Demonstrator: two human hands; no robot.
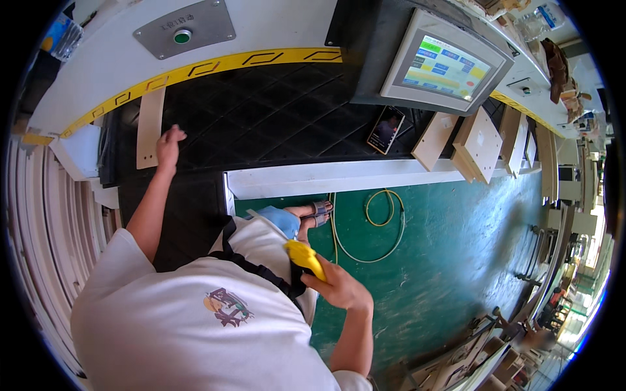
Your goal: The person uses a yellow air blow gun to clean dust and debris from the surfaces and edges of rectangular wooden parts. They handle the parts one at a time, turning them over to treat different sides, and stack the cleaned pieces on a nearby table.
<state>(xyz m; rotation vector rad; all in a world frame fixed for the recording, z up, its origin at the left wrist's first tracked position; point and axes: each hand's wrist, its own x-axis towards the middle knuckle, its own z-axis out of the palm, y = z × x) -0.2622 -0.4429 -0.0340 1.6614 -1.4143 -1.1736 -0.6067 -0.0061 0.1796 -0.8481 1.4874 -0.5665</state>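
My left hand (169, 147) is stretched out over the black worktop, beside the right edge of a narrow pale wooden board (150, 124). Its thumb stands apart from the loosely bent fingers and nothing shows in it; whether it touches the board I cannot tell. Two small dark holes mark the board's near end. In front of my body, my right hand (340, 287) is closed round a yellow hand tool (304, 257) with a dark part underneath. The tool's exact kind is not clear, as my fingers and palm cover part of it.
A touch screen panel (447, 68) overhangs the worktop. Below it lie a phone (386, 130) and several wooden panels (479, 143) near the white front edge (326, 177). A green button (182, 36) sits on the back wall. A thin hose (366, 260) loops across the green floor.
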